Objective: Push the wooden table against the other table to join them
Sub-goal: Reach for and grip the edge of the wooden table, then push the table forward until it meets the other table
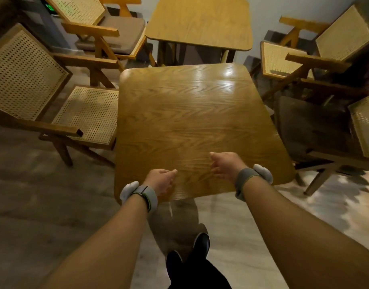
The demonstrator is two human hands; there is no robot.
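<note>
Wooden table (192, 126) under both hands, short of the other table (200, 21); left hand (160, 181) and right hand (226, 164) loosely curled, gripping nothing.

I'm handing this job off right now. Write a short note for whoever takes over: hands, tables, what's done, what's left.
Left hand: on the near table by its near edge, gripping nothing.
Right hand: over the same tabletop, fingers loose, contact unclear.
Far table: straight ahead by the wall; a gap with floor and legs showing separates the two.
Done: person stands at the near edge.
Left: push forward until the edges meet; chairs flank both sides.
</note>
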